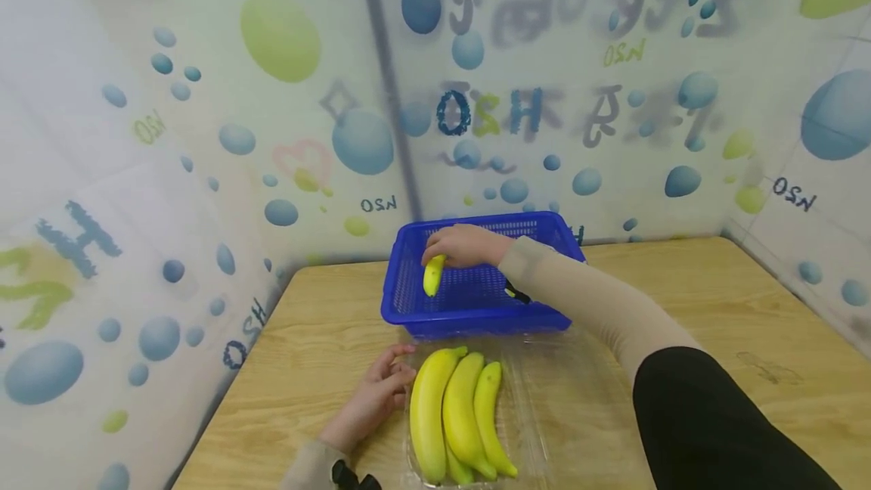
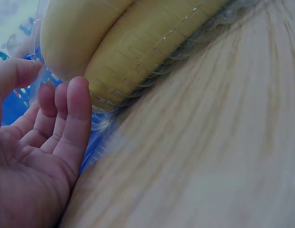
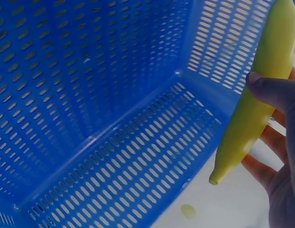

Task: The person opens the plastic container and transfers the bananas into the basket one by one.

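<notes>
At the left of the head view, a dotted wall (image 1: 204,104) meets the pale wooden desk (image 1: 306,339), whose grain also fills the right of the left wrist view. The left hand (image 1: 381,392), low and just left of centre, is relaxed, its fingers loosely bent and touching the near side of a clear box (image 1: 524,414). Behind the box, a blue basket (image 1: 476,320) with slotted sides stands around the middle of the frame. In the box, at lower centre, three bananas lie side by side: a large banana (image 1: 429,414), a middle banana (image 1: 463,414) and a slimmer banana (image 1: 491,418), with a bit of another beneath them. Above these, a small banana (image 1: 432,276) tilts against the basket's inside; whether it touches the basket, I cannot tell. The right hand (image 1: 466,244) grips it, thumb in front and fingers behind in the right wrist view, while a beige and black sleeve (image 1: 714,407) runs to the lower right
</notes>
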`<state>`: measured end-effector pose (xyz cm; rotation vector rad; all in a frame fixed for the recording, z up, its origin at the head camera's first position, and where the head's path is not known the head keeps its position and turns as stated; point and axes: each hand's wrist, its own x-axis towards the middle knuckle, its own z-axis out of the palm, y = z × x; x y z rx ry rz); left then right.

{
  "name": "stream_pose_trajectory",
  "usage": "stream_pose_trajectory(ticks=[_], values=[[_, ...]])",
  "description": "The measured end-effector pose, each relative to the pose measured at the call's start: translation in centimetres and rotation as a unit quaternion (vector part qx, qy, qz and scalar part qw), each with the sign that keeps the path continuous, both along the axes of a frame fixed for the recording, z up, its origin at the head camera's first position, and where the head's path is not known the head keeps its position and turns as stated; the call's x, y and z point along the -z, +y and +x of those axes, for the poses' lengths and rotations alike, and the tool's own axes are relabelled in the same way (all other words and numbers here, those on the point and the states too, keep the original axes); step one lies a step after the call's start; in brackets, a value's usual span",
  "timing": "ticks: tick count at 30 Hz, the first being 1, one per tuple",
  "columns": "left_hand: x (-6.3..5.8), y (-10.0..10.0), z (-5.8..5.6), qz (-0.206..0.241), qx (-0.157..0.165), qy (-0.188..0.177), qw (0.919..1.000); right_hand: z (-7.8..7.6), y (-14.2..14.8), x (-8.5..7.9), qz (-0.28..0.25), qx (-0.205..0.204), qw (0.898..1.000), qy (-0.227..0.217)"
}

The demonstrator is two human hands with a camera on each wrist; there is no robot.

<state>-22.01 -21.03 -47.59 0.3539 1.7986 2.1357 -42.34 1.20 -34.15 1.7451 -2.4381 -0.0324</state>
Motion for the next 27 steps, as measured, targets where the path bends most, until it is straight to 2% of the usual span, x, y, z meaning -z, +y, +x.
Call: stream_pose_trajectory(ticks=[8, 14, 18, 27], values=[[-0.1, 0.0, -0.2, -0.008, 0.001, 0.0, 1.0, -1.1, -0.7, 1.7, 0.018, 0.033, 0.999, -0.026], [-0.1, 0.0, -0.2, 0.004, 0.016, 0.004, 0.9999, -1.8, -1.3, 2.9, 0.036, 0.028, 0.998, -0.037], [-0.1, 0.0, -0.2, 0.01, 0.019, 0.005, 0.9998, -1.8, -1.7, 3.4, 0.042, 0.035, 0.998, -0.041], [0.1, -0.3, -0.1, 0.006, 0.005, -0.003, 1.0, -1.5, -3.1, 4.3, 0.089, 0.041, 0.994, -0.048]])
